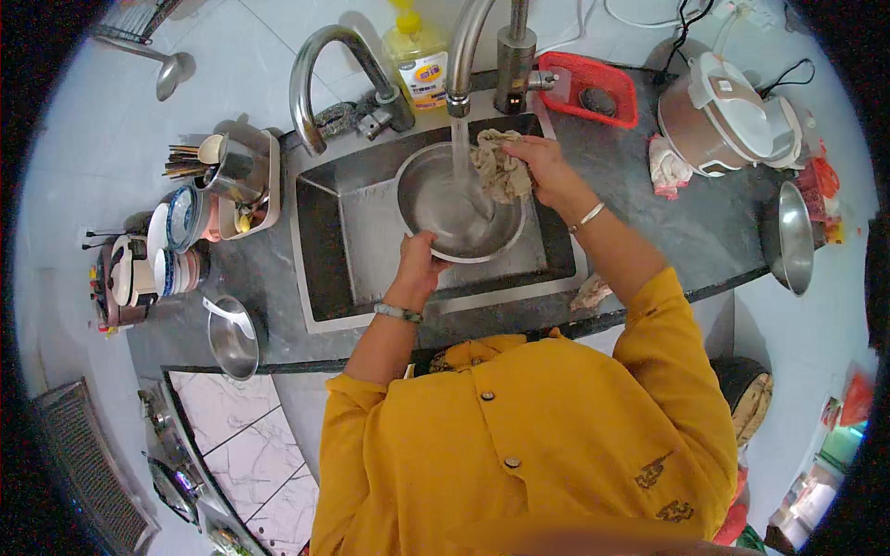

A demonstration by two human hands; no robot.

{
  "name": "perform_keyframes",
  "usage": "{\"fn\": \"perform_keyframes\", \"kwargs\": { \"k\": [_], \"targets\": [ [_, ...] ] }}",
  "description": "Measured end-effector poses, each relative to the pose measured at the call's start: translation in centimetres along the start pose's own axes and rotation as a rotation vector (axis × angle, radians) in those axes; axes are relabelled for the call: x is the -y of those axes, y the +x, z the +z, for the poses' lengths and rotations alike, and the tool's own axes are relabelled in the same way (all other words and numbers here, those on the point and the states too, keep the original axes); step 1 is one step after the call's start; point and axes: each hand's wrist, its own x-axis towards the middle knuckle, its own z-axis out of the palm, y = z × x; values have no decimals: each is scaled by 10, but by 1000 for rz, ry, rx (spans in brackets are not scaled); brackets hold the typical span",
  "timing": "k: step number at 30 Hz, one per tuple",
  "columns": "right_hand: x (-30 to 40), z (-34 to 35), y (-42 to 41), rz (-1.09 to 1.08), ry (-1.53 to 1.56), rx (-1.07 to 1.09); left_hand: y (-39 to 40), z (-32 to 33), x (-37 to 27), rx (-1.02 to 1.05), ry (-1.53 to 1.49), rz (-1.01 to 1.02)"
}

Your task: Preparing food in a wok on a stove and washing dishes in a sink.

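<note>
My left hand (421, 260) grips the near rim of a round stainless steel basin (445, 215), which I hold over the sink (368, 243). A stream of water runs from the curved steel faucet (459, 97) into this basin, and some water lies inside it. Bunched in my right hand (546, 170) is a wet beige cloth (502, 167), held at the basin's far right rim. The cloth hides part of that rim.
A second faucet (341, 42) arches over the sink's left side, beside a yellow dish soap bottle (421, 62). Behind the sink's right corner sits a red plastic basket (591, 90). Rice cooker (716, 118) stands right; bowls (184, 215), utensil holder (240, 170) and steel bowl (234, 340) stand left.
</note>
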Motion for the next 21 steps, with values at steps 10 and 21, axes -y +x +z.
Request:
{"fn": "perform_keyframes", "kwargs": {
  "k": [10, 21],
  "targets": [
    [35, -46, -31, -112, 102, -24, 8, -43, 10, 23, -186, -45],
    [40, -80, -64, -28, 185, -107, 29, -33, 15, -60, -60, 202]
  ]
}}
